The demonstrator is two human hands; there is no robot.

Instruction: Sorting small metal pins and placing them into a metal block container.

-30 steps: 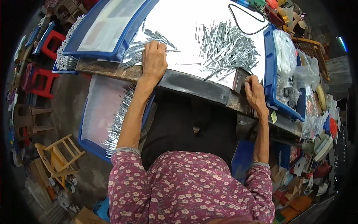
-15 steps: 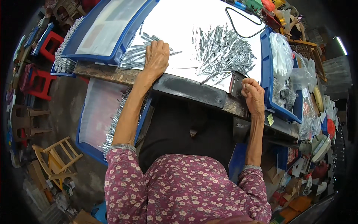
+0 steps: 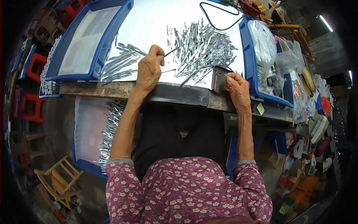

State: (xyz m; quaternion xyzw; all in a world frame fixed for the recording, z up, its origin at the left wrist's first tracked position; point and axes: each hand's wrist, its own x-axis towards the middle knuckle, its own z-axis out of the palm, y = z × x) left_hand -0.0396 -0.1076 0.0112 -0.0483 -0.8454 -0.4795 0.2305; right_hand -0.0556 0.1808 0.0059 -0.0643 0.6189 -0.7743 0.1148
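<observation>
Maroon floral blouse, grey-cuffed sleeves, bare forearms

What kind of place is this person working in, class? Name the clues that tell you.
Probably a small, cluttered workshop for hand assembly: a heap of small metal parts on a white worktop, blue trays of sorted pieces, and bagged stock beside it.

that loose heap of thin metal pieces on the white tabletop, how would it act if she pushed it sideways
The metal pieces look thin, stiff and crisscrossed, so they would probably slide and spread rather than move together. The smooth white tabletop likely offers little grip.
</observation>
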